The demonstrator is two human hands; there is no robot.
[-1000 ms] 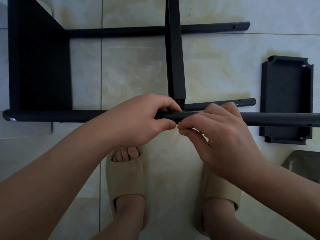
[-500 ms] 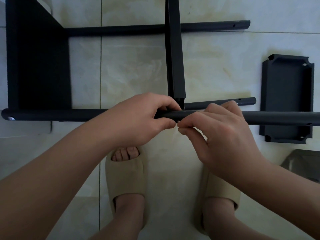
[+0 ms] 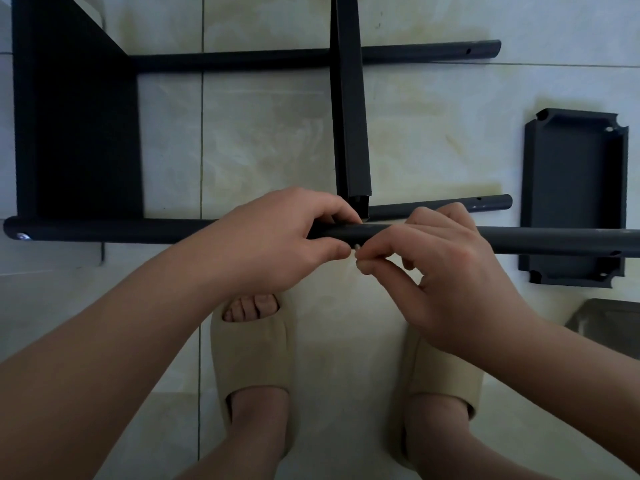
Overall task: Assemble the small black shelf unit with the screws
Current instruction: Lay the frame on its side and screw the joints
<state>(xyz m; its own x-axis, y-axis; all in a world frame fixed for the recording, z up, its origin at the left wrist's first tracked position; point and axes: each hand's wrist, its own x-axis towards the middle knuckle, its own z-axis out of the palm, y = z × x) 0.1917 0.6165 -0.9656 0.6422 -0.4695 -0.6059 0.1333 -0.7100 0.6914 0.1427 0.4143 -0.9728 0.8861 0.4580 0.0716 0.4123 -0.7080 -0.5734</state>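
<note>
The black shelf unit lies on its side on the tiled floor. Its near tube (image 3: 540, 241) runs across the view, and my left hand (image 3: 287, 237) grips it just left of the middle shelf panel (image 3: 349, 109), which stands edge-on. My right hand (image 3: 440, 268) pinches a small silver screw (image 3: 356, 247) against the tube's near side, right beside my left thumb. The screw is mostly hidden by my fingertips. An end shelf panel (image 3: 79, 109) is fixed at the left, with a screw head (image 3: 23, 236) at the tube's left tip.
A loose black shelf panel (image 3: 576, 199) lies flat on the floor at the right, partly under the near tube. Two more tubes (image 3: 415, 53) (image 3: 485, 203) stick out rightward. A grey plastic bag (image 3: 609, 327) lies at the right edge. My slippered feet (image 3: 256, 358) stand below.
My right hand's fingertips have shifted slightly on the screw at the tube. My left hand and the frame have stayed in place.
</note>
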